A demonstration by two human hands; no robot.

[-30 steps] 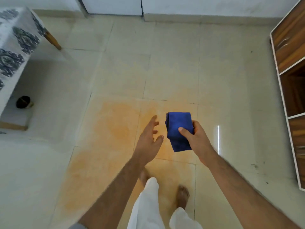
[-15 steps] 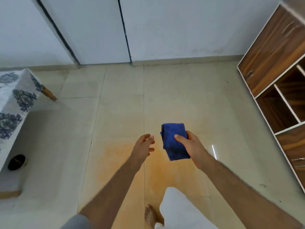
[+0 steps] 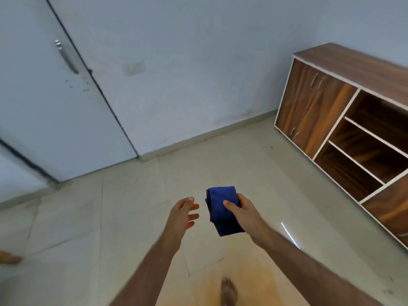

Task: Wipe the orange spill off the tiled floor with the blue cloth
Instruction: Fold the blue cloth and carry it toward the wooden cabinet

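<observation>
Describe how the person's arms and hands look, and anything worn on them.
Both forearms are bare, with no sleeve in view now. The left hand and right hand wear no gloves, and no rings, watch or bands show. The arms have visible hair. One bare foot shows below.

Right hand point(image 3: 244, 212): gripping the folded blue cloth point(image 3: 223, 209), thumb lying across its near face, fingers wrapping behind.
Right forearm: reaching in from 5 o'clock, bare, pointing toward 11 o'clock.
Left hand point(image 3: 182, 214): hovering just beside the cloth at its 9 o'clock, apart from it, fingers relaxed and slightly spread, palm facing right.
Left forearm: coming up from 6 o'clock, bare.
Bare foot point(image 3: 228, 291): standing at 6 o'clock, below both hands.
</observation>
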